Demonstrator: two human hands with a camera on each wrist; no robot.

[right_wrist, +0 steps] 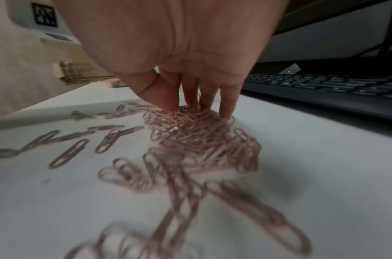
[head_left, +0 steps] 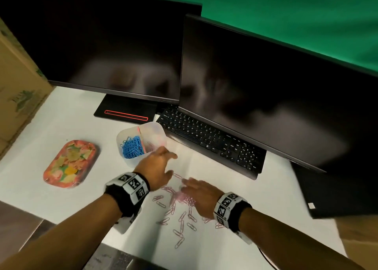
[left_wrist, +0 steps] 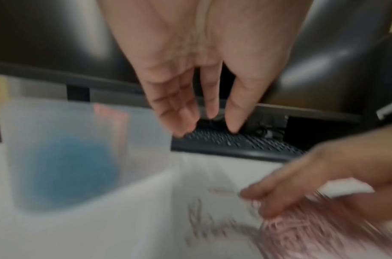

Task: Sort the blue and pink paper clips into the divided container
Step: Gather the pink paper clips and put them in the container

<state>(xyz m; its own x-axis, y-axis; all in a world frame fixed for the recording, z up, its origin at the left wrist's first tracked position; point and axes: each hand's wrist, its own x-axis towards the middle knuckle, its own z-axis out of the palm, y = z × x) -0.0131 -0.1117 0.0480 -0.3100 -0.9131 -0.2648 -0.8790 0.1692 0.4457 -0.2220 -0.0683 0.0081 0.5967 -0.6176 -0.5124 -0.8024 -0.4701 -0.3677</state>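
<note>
Currently both hands work over a white desk top (head_left: 61,126). Left hand (head_left: 157,167) hovers with fingers relaxed and spread, holding nothing, just off the near corner of the translucent plastic divided container (head_left: 158,129). Left-wrist view confirms: fingers (left_wrist: 186,112) hang loose in front of the black keyboard (left_wrist: 246,143), container (left_wrist: 84,150) to their left.

Blue paper clips (head_left: 132,148) fill the container's left compartment, left of and beyond the left hand. A few pink ones show in the compartment right of the pink divider (head_left: 141,139), partly hidden by the hand.

Right hand (head_left: 201,194) is lowered onto the pile of pink paper clips (right_wrist: 201,138), fingertips (right_wrist: 168,103) dug into its far edge, fingers bent downward. Whether it actually pinches any clip: cannot tell, motion blur. More pink clips lie scattered singly on the desk nearer than both hands.

Well left of the left hand sits an orange rounded tray with a leaf pattern (head_left: 70,163). Two dark monitors (head_left: 266,95) stand beyond the keyboard.
</note>
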